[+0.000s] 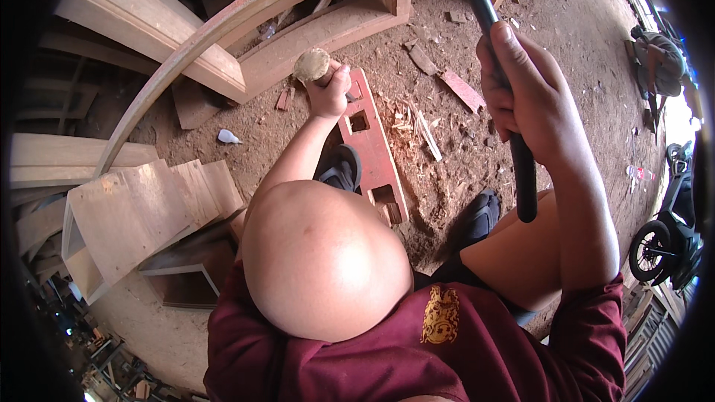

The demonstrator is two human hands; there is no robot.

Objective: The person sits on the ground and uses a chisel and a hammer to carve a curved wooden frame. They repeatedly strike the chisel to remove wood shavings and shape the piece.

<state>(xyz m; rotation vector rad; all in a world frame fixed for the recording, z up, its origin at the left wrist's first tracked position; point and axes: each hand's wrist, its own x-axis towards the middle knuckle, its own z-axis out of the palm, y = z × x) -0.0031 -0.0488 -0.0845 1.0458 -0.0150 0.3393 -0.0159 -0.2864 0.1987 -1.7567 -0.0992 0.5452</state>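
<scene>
My left hand (329, 94) is closed around a chisel whose round, pale, battered handle end (311, 65) shows above the fist. The blade is mostly hidden by the hand, over the far end of a reddish wooden board (380, 158). That board lies on the ground between my feet, with rectangular holes cut into it. My right hand (525, 93) grips a hammer by its dark handle (526, 186), raised to the right of the board. The hammer's head is mostly cut off at the top edge of the view.
Wood chips (406, 126) and offcuts (462, 91) litter the dirt floor. A curved wooden piece (186, 48) and wooden frames (320, 33) stand at the far left, near stepped plywood (141, 208). A small white bottle (229, 136) lies left. A motorcycle (674, 231) stands at right.
</scene>
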